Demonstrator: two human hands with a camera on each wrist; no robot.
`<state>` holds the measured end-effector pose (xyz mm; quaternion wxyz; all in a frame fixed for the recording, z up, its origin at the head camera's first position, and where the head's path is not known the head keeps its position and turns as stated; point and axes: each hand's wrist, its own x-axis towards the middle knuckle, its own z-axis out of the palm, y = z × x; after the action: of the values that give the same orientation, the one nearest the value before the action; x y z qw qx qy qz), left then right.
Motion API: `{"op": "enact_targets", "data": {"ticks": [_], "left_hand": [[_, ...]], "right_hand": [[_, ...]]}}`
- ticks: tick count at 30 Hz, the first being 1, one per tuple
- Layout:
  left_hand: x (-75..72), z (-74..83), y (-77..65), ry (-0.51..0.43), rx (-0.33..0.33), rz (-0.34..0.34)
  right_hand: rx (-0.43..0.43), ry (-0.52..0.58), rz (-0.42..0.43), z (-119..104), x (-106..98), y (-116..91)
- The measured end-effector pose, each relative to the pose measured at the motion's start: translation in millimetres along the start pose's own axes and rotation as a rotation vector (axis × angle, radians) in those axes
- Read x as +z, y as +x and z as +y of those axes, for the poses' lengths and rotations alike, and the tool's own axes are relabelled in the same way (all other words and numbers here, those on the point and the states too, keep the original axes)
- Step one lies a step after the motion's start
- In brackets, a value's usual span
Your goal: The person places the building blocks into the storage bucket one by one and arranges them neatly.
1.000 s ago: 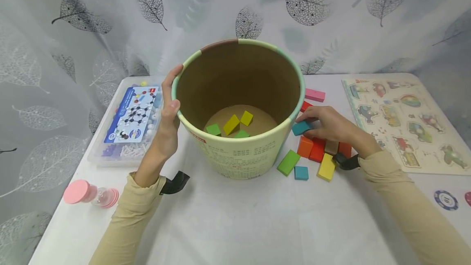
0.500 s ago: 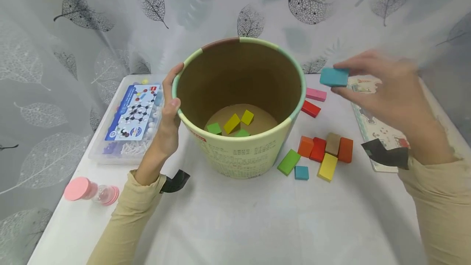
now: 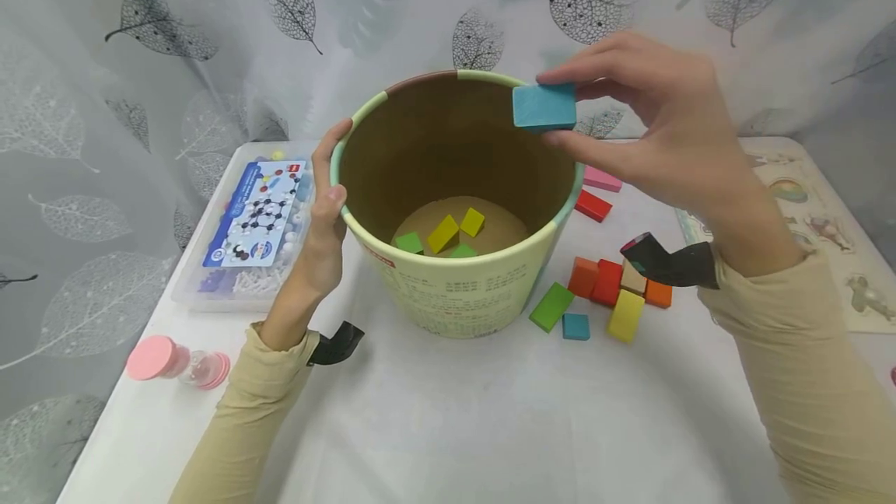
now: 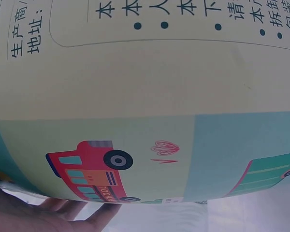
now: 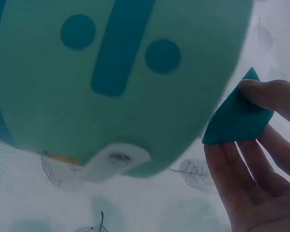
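A large round bucket [image 3: 455, 294], cream outside and brown inside, stands mid-table. My left hand [image 3: 323, 232] holds it at the left rim, thumb and a finger at the edge; in the left wrist view its fingers [image 4: 99, 217] lie along the printed wall. My right hand [image 3: 672, 99] pinches a blue rectangular block [image 3: 544, 107] between thumb and fingers, up at the bucket's far right rim. The right wrist view shows this block beside the bucket's outer wall [image 5: 125, 111]. Yellow blocks [image 3: 443, 234] and green blocks [image 3: 409, 243] lie on the bucket floor, partly hidden by the near rim.
Right of the bucket lie a green block [image 3: 551, 307], a small blue block [image 3: 576, 327], a yellow block [image 3: 625, 316] and several red, orange, tan and pink ones. A puzzle board [image 3: 826, 216] is far right, a clear kit box [image 3: 255, 216] and pink hourglass [image 3: 175, 362] left.
My right hand has picked the blue block off the table, lifted it up and to the right, then swung it left to the bucket's rim. My left hand stays put.
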<state>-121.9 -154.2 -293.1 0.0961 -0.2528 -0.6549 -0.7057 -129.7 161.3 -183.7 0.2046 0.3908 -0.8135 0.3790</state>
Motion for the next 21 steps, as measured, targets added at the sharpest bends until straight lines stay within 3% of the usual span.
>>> {"op": "enact_targets", "data": {"ticks": [6,14,21], "left_hand": [[1.0,-0.7,1.4,0.000,0.005,-0.001],[1.1,-0.4,0.7,-0.007,0.001,-0.001],[-0.4,0.3,0.7,0.000,0.005,-0.003]], "right_hand": [[0.007,0.123,0.011,5,11,2],[0.021,0.196,0.023,7,15,1],[0.032,0.147,0.021,8,13,-1]]}}
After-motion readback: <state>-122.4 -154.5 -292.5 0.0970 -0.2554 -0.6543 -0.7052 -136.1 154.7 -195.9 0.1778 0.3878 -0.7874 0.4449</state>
